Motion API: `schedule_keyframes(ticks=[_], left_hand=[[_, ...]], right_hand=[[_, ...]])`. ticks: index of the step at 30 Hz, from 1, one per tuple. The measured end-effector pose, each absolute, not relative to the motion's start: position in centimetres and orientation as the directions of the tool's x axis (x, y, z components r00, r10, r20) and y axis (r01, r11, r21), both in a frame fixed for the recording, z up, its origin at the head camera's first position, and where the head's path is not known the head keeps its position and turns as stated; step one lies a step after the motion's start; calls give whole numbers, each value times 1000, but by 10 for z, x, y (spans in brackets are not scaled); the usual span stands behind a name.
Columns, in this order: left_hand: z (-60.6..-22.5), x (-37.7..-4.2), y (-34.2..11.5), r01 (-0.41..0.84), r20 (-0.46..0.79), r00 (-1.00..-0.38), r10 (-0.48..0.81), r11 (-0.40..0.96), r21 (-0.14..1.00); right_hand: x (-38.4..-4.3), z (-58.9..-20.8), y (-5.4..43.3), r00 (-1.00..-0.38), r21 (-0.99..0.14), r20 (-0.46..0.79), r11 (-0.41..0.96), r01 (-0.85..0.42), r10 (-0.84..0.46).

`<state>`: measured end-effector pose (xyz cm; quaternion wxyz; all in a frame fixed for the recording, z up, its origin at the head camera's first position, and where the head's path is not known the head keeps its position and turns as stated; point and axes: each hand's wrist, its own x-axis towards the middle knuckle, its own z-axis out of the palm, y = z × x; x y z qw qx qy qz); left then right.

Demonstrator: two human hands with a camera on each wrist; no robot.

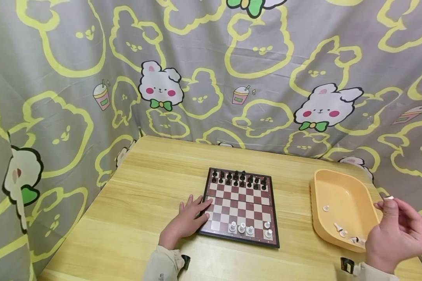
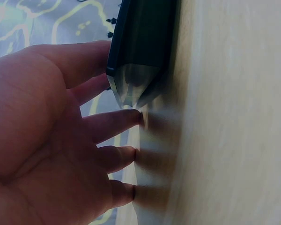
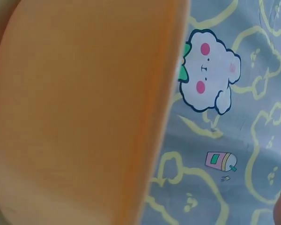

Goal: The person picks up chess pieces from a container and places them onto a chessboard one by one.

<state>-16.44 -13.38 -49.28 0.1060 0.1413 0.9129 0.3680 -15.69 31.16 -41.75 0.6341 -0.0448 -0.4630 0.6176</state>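
My left hand (image 1: 186, 220) lies at the left edge of the chessboard (image 1: 228, 210), its thumb and index finger resting on the board's border. In the left wrist view its other fingers (image 2: 117, 157) reach straight down to the tabletop beside the board. Black chess pieces (image 1: 236, 180) fill the two far rows. Several white chess pieces (image 1: 242, 227) stand along the near side, two of them at the right corner. Over the right rim of the orange tray (image 1: 318, 230), my right hand (image 1: 395, 234) pinches a small white chess piece (image 1: 388, 198) between thumb and fingers.
Several loose white pieces (image 1: 342, 233) lie inside the tray, mostly at its near end, with one (image 1: 326, 208) farther left. The wooden table (image 1: 154, 175) meets a patterned curtain (image 1: 204, 93) at the back and sides.
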Motion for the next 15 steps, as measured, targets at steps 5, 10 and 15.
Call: schedule_keyframes(ticks=[5,10,15], left_hand=[[-494,-164,-134,178,-91,-937,338,684,707],[-495,-163,-134,171,-99,-936,338,681,712],[-493,-164,-134,170,-96,-937,336,678,715]], right_hand=[[-164,-410,305,-262,-633,600,248,-734,756],[-171,-395,285,-371,-625,696,264,-735,615],[-180,-380,262,-441,-573,817,444,-689,370]])
